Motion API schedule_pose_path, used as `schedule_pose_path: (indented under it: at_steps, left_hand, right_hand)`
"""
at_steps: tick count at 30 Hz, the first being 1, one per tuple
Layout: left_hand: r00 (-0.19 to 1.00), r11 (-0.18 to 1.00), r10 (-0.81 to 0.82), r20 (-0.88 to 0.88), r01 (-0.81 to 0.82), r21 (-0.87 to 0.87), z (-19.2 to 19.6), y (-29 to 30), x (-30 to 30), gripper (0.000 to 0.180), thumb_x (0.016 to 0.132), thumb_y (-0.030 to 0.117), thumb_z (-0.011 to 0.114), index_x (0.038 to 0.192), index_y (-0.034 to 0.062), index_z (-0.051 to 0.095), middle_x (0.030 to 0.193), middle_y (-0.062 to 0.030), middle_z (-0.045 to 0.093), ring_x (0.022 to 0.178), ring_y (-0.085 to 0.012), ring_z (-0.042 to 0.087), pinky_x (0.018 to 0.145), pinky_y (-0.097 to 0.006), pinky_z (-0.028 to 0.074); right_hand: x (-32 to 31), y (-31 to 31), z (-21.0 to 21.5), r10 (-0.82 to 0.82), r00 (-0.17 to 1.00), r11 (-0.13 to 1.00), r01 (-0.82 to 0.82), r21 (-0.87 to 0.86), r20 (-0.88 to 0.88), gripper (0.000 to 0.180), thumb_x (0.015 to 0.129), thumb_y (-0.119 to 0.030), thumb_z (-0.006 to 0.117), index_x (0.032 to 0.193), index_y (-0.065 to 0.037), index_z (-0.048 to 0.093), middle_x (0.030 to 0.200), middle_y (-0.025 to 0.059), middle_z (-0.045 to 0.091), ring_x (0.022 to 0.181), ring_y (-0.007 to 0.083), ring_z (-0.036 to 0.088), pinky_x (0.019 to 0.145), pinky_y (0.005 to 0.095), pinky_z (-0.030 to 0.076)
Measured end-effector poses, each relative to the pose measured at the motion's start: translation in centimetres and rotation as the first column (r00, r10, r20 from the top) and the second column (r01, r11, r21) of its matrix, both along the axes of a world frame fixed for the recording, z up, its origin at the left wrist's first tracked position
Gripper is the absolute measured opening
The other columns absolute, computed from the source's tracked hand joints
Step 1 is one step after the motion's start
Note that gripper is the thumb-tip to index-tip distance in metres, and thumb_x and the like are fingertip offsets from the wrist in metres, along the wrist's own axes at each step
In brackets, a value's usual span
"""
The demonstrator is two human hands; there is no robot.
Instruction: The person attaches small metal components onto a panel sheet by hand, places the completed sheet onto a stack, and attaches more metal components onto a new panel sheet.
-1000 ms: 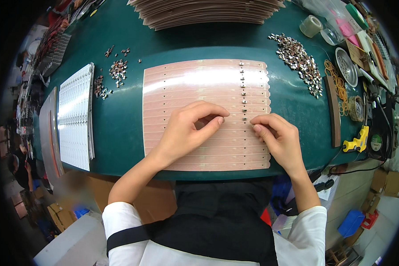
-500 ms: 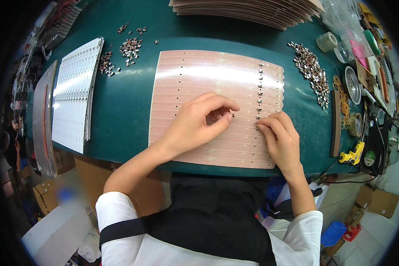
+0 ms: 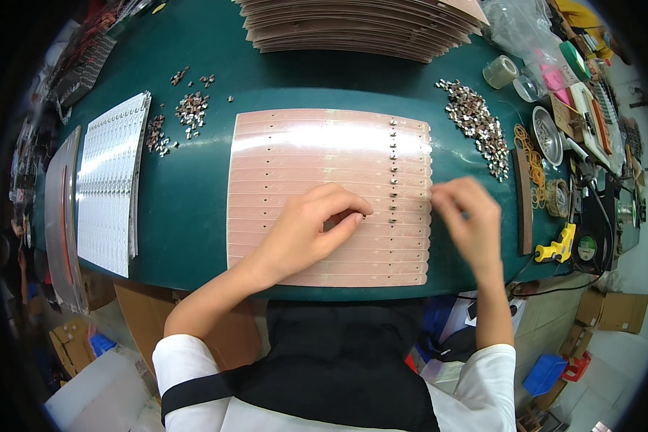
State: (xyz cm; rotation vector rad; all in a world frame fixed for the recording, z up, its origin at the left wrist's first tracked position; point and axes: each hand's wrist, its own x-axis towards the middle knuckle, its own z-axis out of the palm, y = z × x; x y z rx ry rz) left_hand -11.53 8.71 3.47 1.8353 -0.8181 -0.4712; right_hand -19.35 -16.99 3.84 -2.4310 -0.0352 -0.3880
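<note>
Your left hand (image 3: 306,229) is over the pink panel (image 3: 324,165), thumb and forefinger curved until their tips almost meet. A small dark spot shows at those tips; whether it is a piece you have hold of, you can't tell from this view. Your right hand (image 3: 475,219) is at the panel's right edge, its thumb and forefinger drawn close together; it is blurred, so neither its exact opening nor anything in its grip can be made out.

The panel lies flat on the green table (image 3: 194,216), beneath your left hand and to the left of your right one. Its narrow strips run side to side, from one hand toward the other. The column of small metal pieces (image 3: 393,194) runs across them, away from you, between your two hands. Your left fingertips are nearer to it, just left of its near end; your right fingertips stand farther off on its other side.

Beyond your right hand lies the larger pile of loose metal pieces (image 3: 478,122); a smaller pile (image 3: 192,111) sits beyond and left of your left hand.
</note>
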Motion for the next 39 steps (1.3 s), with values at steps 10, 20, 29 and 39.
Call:
schedule_pose_path:
  at_steps: [10,20,29,39]
  left_hand:
    - [0.995,0.997,-0.052,0.09,0.047,0.06,-0.5,-3.1,-1.5,0.013,0.089,0.006,0.065,0.101,0.0016,0.065,0.096,-0.009,0.063,0.086,-0.0196,0.064,0.076,-0.03,0.051]
    - [0.981,0.992,-0.049,0.19,0.025,0.127,-1.5,-5.0,-2.3,0.008,0.083,0.004,0.068,0.09,0.001,0.065,0.09,-0.0079,0.054,0.079,-0.0198,0.06,0.071,-0.03,0.05]
    - [0.975,0.988,-0.05,0.218,0.016,0.156,-1.2,-5.3,-2.2,0.008,0.082,0.004,0.069,0.089,0.0016,0.066,0.087,-0.0078,0.055,0.076,-0.0193,0.058,0.068,-0.03,0.049]
    - [0.868,0.992,-0.03,0.495,-0.033,0.119,-1.9,-4.9,-3.2,0.011,0.079,0.004,0.07,0.086,0.0054,0.062,0.089,-0.0084,0.055,0.08,-0.0267,0.06,0.066,-0.036,0.051]
  right_hand:
    - [4.8,-8.9,-3.4,-0.465,0.885,0.817,0.418,-0.397,-0.025,0.018,0.087,-0.023,0.069,0.092,-0.007,0.063,0.094,0.0102,0.062,0.086,0.0313,0.064,0.072,0.0431,0.051]
    - [4.3,-8.9,-4.3,-0.467,0.883,0.817,0.454,-0.354,0.056,0.012,0.089,-0.018,0.064,0.093,-0.006,0.063,0.096,0.011,0.063,0.085,0.0333,0.064,0.071,0.0443,0.052]
    - [3.9,-8.5,-3.6,-0.38,0.908,0.921,0.39,-0.025,0.175,0.012,0.088,-0.008,0.067,0.099,-0.003,0.066,0.087,0.0081,0.065,0.071,0.0142,0.062,0.067,0.0278,0.05]
    - [-2.3,-0.4,0.2,0.017,0.999,0.927,-0.001,0.376,-0.041,0.009,0.086,-0.003,0.067,0.094,0.0,0.065,0.086,0.0065,0.061,0.077,0.0151,0.061,0.067,0.0261,0.049]
